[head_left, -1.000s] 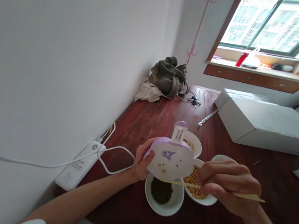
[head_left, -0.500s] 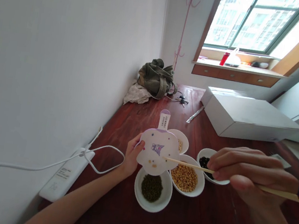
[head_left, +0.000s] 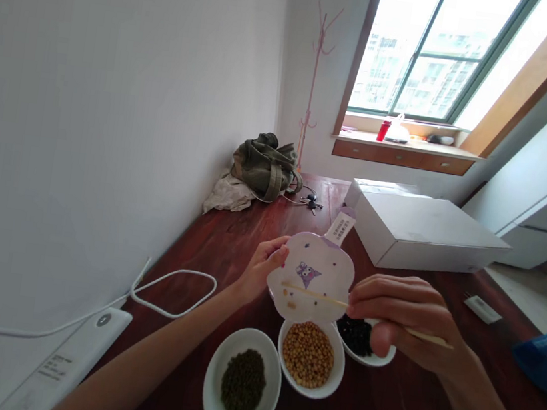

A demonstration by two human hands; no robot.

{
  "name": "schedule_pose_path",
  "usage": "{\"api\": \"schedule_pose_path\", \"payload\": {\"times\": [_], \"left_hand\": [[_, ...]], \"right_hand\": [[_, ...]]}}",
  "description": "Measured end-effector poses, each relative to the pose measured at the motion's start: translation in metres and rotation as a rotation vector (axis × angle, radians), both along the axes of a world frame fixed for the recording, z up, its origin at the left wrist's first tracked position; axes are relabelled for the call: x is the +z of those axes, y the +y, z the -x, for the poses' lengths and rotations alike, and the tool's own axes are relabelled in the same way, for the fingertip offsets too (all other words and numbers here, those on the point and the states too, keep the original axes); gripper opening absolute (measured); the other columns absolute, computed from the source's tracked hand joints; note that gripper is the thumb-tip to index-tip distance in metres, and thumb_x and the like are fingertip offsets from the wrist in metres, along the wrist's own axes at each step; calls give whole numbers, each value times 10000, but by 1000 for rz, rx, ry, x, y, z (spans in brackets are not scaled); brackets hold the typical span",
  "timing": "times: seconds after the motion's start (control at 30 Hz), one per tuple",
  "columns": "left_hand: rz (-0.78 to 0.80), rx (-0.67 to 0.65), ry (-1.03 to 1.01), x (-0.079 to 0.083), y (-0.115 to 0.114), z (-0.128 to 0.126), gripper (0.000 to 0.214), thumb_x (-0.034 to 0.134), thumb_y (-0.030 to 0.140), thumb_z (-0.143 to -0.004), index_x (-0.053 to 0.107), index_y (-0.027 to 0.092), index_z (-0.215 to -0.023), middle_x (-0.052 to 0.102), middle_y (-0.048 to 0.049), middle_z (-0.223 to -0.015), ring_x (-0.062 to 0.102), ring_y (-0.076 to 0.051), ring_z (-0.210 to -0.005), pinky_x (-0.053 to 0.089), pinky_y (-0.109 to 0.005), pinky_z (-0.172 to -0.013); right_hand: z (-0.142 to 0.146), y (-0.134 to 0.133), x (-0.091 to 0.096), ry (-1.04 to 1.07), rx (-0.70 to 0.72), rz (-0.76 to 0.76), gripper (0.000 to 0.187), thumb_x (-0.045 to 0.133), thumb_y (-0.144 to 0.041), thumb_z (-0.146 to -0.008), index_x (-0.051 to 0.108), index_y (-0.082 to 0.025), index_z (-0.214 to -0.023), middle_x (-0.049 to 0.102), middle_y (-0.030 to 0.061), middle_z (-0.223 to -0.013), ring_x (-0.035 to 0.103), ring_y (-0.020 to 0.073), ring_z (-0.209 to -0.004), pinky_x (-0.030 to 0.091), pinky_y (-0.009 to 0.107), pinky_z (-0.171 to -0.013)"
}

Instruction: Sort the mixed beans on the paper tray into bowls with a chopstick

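Observation:
My left hand point(head_left: 265, 264) grips the left edge of a white, flower-shaped plate point(head_left: 340, 267) with a purple rim, a cartoon print and a labelled handle pointing away. A few small tan pieces point(head_left: 291, 305) lie at its lower left. My right hand point(head_left: 404, 316) is closed around light wooden chopsticks point(head_left: 319, 297), whose tips reach over the plate near those pieces. Below the plate stand a bowl of yellow beans point(head_left: 309, 354) and a bowl of small green beans point(head_left: 243, 382). A bowl of black beans point(head_left: 354, 337) is partly covered by my right hand.
A large white box point(head_left: 431, 229) stands on the dark red table point(head_left: 228, 246). At the back left are an olive bag point(head_left: 266, 164) and keys point(head_left: 311, 203). A white power strip point(head_left: 67, 353) with a looped cable lies along the wall. A small pale packet point(head_left: 483, 309) is at right.
My left hand has shifted the plate right and away from the green-bean bowl, its handle now leaning right. The chopstick tips have moved to the plate's left side. The whole view has shifted.

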State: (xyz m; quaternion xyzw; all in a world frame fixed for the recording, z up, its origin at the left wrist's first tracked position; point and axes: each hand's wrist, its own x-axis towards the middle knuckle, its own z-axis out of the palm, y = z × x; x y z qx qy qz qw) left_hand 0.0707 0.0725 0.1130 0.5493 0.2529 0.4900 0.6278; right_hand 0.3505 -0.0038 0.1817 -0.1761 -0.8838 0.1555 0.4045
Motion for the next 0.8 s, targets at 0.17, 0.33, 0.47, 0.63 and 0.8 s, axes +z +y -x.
{"api": "schedule_pose_path", "payload": {"times": [0.17, 0.33, 0.47, 0.63, 0.8], "left_hand": [[-67, -37, -6, 2, 21, -25, 626, 775, 676, -900, 822, 123, -1191, 703, -46, -810, 551, -112, -655, 413, -212, -586], [-101, -56, -16, -6, 31, -31, 603, 776, 644, -912, 825, 130, -1223, 760, -80, -874, 592, -129, -673, 448, -217, -590], [-133, -10, -32, -14, 28, -27, 584, 770, 638, -920, 837, 134, -1208, 783, -87, -901, 566, -114, -655, 444, -214, -593], [-194, 31, -39, -20, 24, -24, 594, 765, 633, -919, 835, 141, -1244, 809, -100, -960, 618, -142, -717, 470, -228, -634], [-271, 47, -13, -22, 20, -24, 617, 731, 630, -934, 818, 134, -1292, 835, -138, -1064, 717, -221, -853, 524, -274, -712]], "right_hand": [[-13, 1, 5, -7, -34, 61, 189, 701, -333, -1048, 792, -168, -1034, 780, 84, -1011, 741, 167, -912, 596, 293, -874], [-16, 6, 3, -17, -39, 101, 120, 745, -275, -1019, 805, -179, -978, 779, 61, -960, 728, 150, -856, 573, 268, -817], [-13, 7, 3, -25, -58, 147, 130, 736, -264, -1024, 806, -177, -956, 782, 55, -924, 728, 135, -823, 558, 243, -779], [-9, 6, 2, -15, -45, 169, 199, 712, -295, -1041, 809, -176, -914, 782, 57, -894, 739, 131, -799, 568, 231, -760], [-7, 7, 2, 5, -19, 193, 184, 730, -272, -1027, 807, -178, -888, 773, 49, -861, 729, 130, -766, 573, 230, -733]]}}
